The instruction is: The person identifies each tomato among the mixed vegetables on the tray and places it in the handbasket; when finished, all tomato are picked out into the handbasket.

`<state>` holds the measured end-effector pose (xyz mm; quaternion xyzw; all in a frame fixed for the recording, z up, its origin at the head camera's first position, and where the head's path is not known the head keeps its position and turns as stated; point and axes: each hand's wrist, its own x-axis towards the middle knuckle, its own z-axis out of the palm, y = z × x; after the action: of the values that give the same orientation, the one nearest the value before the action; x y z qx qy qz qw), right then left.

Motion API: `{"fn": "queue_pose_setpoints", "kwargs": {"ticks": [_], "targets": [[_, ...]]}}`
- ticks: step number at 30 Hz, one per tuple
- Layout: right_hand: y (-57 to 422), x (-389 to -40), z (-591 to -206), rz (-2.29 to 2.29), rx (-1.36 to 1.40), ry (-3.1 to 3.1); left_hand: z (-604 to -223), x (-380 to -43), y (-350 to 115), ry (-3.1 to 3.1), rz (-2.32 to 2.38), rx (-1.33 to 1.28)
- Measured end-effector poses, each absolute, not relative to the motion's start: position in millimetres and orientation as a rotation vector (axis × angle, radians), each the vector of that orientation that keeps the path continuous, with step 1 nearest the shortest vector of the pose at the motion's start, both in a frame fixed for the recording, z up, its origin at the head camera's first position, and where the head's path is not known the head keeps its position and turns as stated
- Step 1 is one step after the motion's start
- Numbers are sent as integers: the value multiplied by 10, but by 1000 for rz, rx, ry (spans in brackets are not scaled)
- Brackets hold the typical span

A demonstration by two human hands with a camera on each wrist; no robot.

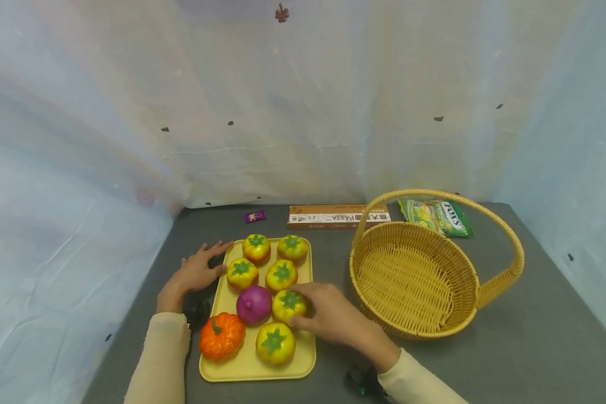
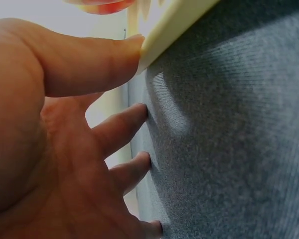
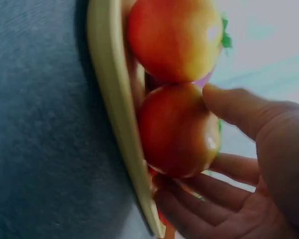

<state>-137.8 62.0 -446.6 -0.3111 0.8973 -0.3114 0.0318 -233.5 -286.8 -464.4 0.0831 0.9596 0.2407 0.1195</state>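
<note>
My right hand [image 1: 330, 314] reaches over the right side of a yellow tray [image 1: 249, 370], thumb and fingers around a yellow-red persimmon [image 1: 289, 306] with green leaves on top. In the right wrist view, this persimmon [image 3: 178, 132] sits just inside the tray rim, against another persimmon [image 3: 174, 37]. To its left lies a purple onion [image 1: 254, 306]. My left hand [image 1: 197, 272] is at the tray's left side, fingers spread. Its thumb [image 2: 97, 64] touches the tray rim in the left wrist view, while the other fingertips rest on the grey cloth.
Several more persimmons [image 1: 256, 248] and an orange pumpkin [image 1: 222, 336] share the tray. Right of it stands a wicker basket [image 1: 361, 292] with a tall handle. Behind are a pasta box [image 1: 338, 217], a green candy bag [image 1: 436, 216] and a small purple packet [image 1: 255, 216].
</note>
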Motion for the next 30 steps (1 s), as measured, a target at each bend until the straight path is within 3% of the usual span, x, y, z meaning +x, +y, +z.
{"fn": "queue_pose_setpoints", "kwargs": {"ticks": [8,18,24,30], "targets": [[645,-1388,-4450,-956,-1066,2735,-4659,-2330,-2876,2808,714,255],[920,-1350,-3977,-1095,-1156,2742,-4668,-2332,-2899,2802,710,244],[1259,-1362,-3813,-1374,-964,2687,-4658,-2330,-2898,2800,723,255],[1670,-1378,-3880,-1537,-779,2710,-4651,-2334,-2886,2805,723,260]]}}
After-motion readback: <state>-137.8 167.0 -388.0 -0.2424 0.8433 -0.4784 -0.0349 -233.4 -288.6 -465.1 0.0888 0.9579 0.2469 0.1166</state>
